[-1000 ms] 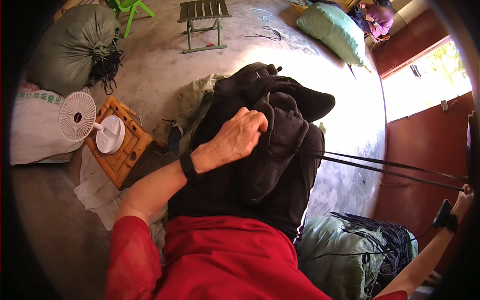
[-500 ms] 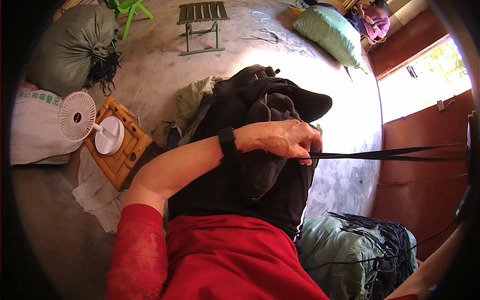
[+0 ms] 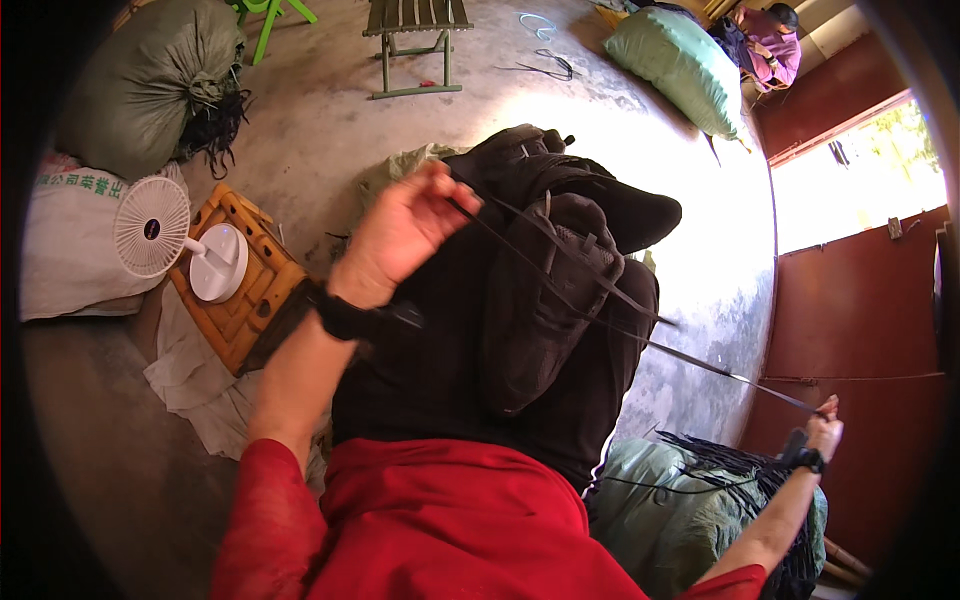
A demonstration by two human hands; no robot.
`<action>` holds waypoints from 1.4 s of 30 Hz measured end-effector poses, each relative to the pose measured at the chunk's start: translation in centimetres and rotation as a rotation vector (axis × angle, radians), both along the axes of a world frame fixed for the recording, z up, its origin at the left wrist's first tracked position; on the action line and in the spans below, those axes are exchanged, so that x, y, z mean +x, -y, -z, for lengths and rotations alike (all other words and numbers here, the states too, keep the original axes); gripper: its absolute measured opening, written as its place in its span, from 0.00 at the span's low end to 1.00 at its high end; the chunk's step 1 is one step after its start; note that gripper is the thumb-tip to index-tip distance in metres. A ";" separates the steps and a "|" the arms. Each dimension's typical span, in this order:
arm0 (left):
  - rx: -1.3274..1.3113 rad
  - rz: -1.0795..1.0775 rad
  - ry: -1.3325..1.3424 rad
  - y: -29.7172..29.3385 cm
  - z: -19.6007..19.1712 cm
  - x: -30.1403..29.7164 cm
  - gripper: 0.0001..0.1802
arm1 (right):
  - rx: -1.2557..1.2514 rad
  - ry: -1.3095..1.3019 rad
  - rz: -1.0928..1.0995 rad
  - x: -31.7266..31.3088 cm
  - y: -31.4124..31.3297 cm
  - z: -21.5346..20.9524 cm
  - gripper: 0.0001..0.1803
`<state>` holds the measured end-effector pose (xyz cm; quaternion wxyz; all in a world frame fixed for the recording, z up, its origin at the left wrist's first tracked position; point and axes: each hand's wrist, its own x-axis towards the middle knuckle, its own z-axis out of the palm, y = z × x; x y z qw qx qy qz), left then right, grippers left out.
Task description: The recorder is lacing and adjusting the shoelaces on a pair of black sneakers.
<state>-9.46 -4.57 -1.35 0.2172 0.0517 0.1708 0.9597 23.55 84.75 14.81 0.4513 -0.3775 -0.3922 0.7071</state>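
Note:
A black shoe [image 3: 545, 310] lies on my lap, its laces partly hidden. Pinched in my left hand [image 3: 405, 230], beyond the shoe's left side, is a thin black shoelace [image 3: 690, 362]. It runs slanting over the shoe to my right hand [image 3: 825, 432], which holds its other stretch far out to the right. A second strand ends in the air right of the shoe. My fingers are closed at both ends. Past the shoe, a dark rounded shape [image 3: 645, 210] juts out to the right.
A white fan [image 3: 152, 228] stands on a bamboo stool [image 3: 250, 325] at my left, near stuffed sacks [image 3: 135, 90]. A green sack with black cords [image 3: 650, 500] sits at my right. Farther off are a folding stool [image 3: 418, 50], a pale green sack [image 3: 680, 65] and a seated person [image 3: 775, 50].
My left hand has moved from over the shoe to the left and lifted. My right hand, out of view before, now shows at the right. The lace slants across the shoe.

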 end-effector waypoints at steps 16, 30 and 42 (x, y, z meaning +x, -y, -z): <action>-0.636 -0.841 -0.280 29.4 -11.3 -2.1 0.17 | 0.969 0.543 -1.065 -17.9 58.7 12.0 0.07; -1.302 -0.195 -0.842 -5.2 -2.2 7.3 0.06 | 0.684 0.804 -1.309 -19.5 59.5 9.8 0.10; -1.364 -0.163 -0.722 -4.7 -2.8 7.4 0.06 | 1.622 0.751 -1.204 -21.1 60.0 8.8 0.07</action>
